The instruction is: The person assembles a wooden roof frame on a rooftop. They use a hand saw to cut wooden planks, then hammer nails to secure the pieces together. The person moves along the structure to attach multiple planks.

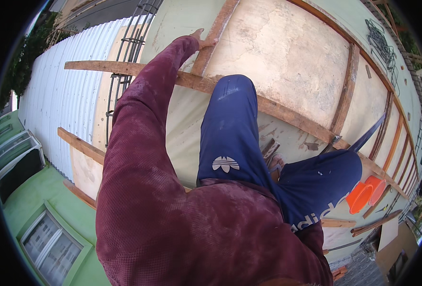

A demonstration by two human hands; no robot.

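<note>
My left arm, in a maroon sleeve, reaches far forward. My left hand [203, 41] has its thumb and fingers apart and touches the edge of a short wooden batten [214, 37]. This batten meets a long wooden beam [287, 113] that runs across in front of my knees. Beyond it lies a pale, stained plywood panel [277, 52] framed by battens. My right arm bends down at the lower right behind my leg, and the right hand is hidden. A small dark metal piece [335, 139] sits on the long beam near my right knee.
Steel rebar cages [127, 57] and white corrugated sheeting [65, 81] lie at the left. Two orange tubs [360, 197] stand at the right. Coiled wire [381, 44] lies at the far right. A green building with a window [51, 245] shows at the lower left.
</note>
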